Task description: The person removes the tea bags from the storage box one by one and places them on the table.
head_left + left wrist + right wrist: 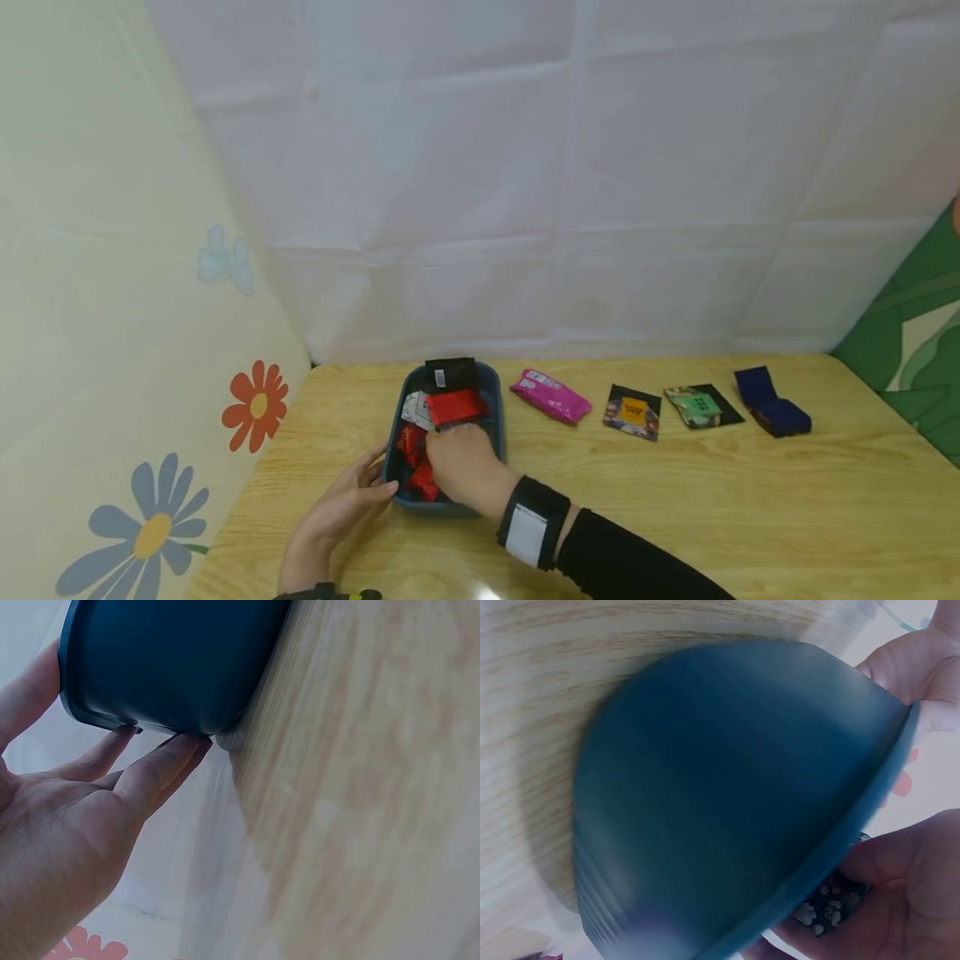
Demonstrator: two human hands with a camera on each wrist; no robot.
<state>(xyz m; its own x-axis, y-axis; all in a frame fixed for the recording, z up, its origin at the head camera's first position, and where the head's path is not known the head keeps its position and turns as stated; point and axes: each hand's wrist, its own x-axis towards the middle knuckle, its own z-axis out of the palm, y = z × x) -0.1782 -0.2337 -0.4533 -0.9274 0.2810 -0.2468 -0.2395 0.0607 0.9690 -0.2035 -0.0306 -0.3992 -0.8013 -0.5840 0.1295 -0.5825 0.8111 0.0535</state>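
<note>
My right hand (467, 467) reaches down into the blue plastic bin (491, 385), its fingertips hidden behind the knuckles in the head view. From the right wrist view, thumb and fingers pinch a dark packet with white floral print (831, 906) just inside the rim. Beside the bin's near left corner is my left hand (347, 498), its fairly straight fingers touching the wall and its thumb at the rim. Inside the bin lie a black packet (452, 375), a bright red packet (457, 407), a white packet (416, 410) and crinkled red wrappers (422, 482).
Right of the bin, a row on the wooden table (750, 517) holds a pink packet (551, 397), a black packet with an orange label (633, 412), one with a green label (701, 406) and a folded dark blue piece (776, 408). A white sheet (570, 183) hangs behind.
</note>
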